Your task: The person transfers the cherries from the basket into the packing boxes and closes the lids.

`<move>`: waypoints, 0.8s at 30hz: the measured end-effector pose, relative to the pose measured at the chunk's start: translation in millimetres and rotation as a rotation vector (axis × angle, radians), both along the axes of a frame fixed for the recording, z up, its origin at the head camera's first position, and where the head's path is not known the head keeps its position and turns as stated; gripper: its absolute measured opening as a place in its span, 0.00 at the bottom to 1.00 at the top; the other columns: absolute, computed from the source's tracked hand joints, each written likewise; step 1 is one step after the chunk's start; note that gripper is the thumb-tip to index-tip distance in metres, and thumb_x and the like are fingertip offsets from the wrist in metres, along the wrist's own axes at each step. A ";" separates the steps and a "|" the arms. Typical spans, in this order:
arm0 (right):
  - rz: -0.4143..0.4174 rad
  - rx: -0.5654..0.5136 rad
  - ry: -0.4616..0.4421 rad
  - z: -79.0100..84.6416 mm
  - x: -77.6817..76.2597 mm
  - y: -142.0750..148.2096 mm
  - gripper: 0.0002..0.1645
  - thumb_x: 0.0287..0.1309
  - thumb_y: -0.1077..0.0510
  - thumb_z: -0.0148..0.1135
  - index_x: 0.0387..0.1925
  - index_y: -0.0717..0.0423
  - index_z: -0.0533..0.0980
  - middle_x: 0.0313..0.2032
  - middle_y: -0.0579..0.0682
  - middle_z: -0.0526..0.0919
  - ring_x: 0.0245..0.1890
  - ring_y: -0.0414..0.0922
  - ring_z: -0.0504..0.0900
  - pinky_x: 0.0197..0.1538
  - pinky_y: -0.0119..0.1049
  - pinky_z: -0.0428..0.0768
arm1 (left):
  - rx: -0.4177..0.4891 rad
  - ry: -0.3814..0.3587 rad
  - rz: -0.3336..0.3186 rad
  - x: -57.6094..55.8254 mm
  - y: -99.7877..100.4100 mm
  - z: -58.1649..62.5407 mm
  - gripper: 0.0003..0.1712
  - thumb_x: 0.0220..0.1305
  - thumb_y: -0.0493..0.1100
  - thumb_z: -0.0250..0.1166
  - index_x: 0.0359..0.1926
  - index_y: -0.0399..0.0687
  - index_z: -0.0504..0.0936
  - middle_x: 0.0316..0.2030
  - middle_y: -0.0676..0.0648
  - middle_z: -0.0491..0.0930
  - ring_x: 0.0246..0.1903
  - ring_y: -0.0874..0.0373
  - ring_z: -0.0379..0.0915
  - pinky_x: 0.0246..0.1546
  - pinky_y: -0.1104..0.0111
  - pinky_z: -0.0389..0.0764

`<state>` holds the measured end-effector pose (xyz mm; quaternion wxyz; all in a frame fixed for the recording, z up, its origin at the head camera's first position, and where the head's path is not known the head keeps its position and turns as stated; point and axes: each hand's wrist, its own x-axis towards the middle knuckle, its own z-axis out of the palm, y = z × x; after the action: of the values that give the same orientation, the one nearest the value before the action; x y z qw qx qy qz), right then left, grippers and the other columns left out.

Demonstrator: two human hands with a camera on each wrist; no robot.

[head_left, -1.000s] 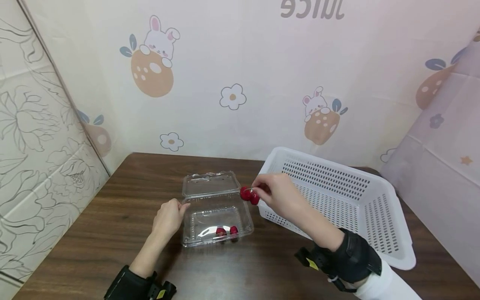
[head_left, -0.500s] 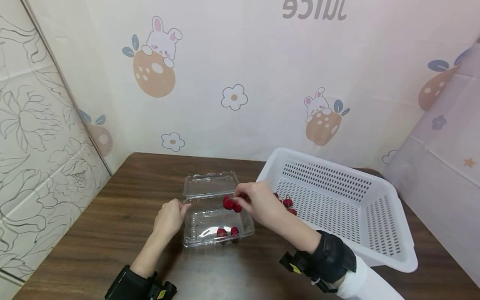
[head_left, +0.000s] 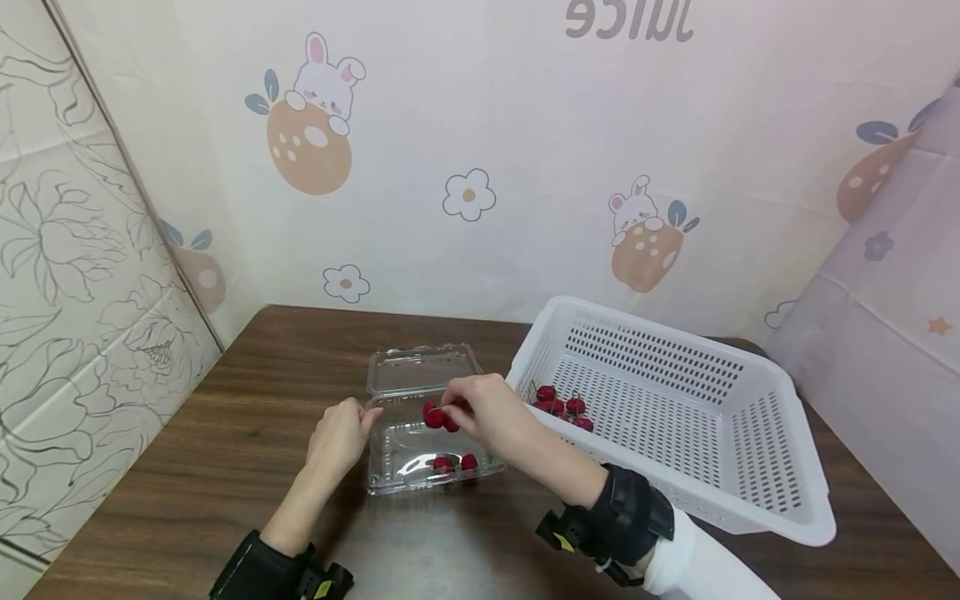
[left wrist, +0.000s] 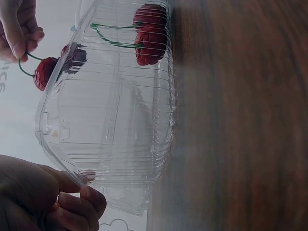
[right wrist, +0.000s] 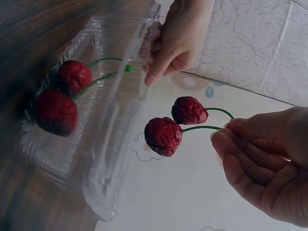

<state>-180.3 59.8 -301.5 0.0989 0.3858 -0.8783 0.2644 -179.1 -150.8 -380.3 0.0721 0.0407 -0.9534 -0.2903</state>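
A clear plastic clamshell box (head_left: 405, 442) lies on the table with its lid (head_left: 423, 369) folded back. My left hand (head_left: 339, 433) pinches the box's left rim between thumb and curled fingers, as the left wrist view shows. Two red cherries (right wrist: 163, 136) on joined green stems hang from my right hand (head_left: 491, 417), which pinches the stems between thumb and forefinger. They hang over the box, above its rim in the left wrist view. Another pair of cherries (left wrist: 151, 43) with green stems rests inside the box, near its front side in the head view.
A white perforated basket (head_left: 780, 467) stands to the right of the box, with several cherries (head_left: 575, 406) in its left corner. Both sit on a dark wooden table (head_left: 247, 417). A printed curtain (head_left: 540, 125) hangs behind the table's far edge.
My right hand has moved left and slightly down with its cherry pair, from the basket's left edge to over the box. The basket's cherries have come into view. My left hand stays put.
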 end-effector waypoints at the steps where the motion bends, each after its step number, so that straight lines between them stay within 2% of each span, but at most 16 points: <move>1: 0.004 0.000 0.002 -1.4 -0.5 -1.3 0.02 0.50 0.65 0.60 0.25 0.58 0.78 0.23 0.47 0.79 0.19 0.35 0.73 0.26 0.24 0.72 | -0.001 0.001 0.001 -0.1 0.1 0.3 0.16 0.60 0.46 0.57 0.25 0.35 0.74 0.18 0.46 0.72 0.18 0.53 0.68 0.16 0.62 0.68; 12: -0.002 0.074 0.029 -19.9 -5.6 -16.3 0.04 0.50 0.64 0.61 0.23 0.55 0.77 0.22 0.45 0.78 0.21 0.37 0.73 0.27 0.26 0.72 | -0.013 0.010 -0.002 -0.8 0.1 0.8 0.16 0.60 0.46 0.58 0.25 0.36 0.74 0.18 0.47 0.72 0.18 0.53 0.68 0.17 0.60 0.69; 20: -0.021 0.122 -0.012 -30.0 -6.7 -27.3 0.05 0.51 0.64 0.60 0.22 0.56 0.76 0.21 0.44 0.76 0.20 0.35 0.70 0.25 0.24 0.69 | -0.015 0.017 0.003 -1.1 0.0 0.2 0.16 0.59 0.45 0.58 0.24 0.36 0.74 0.18 0.46 0.72 0.19 0.51 0.69 0.18 0.59 0.69; 24: -0.029 0.158 0.000 -35.9 -7.6 -32.4 0.06 0.51 0.64 0.60 0.22 0.55 0.75 0.21 0.43 0.76 0.20 0.34 0.69 0.25 0.23 0.69 | -0.013 0.015 0.000 -1.5 -0.2 0.3 0.16 0.60 0.45 0.58 0.24 0.36 0.74 0.17 0.46 0.71 0.18 0.53 0.68 0.17 0.60 0.68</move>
<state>-187.9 27.4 -337.4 0.0720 0.3796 -0.9019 0.1929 -180.6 -151.0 -380.0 0.0796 0.0380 -0.9546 -0.2844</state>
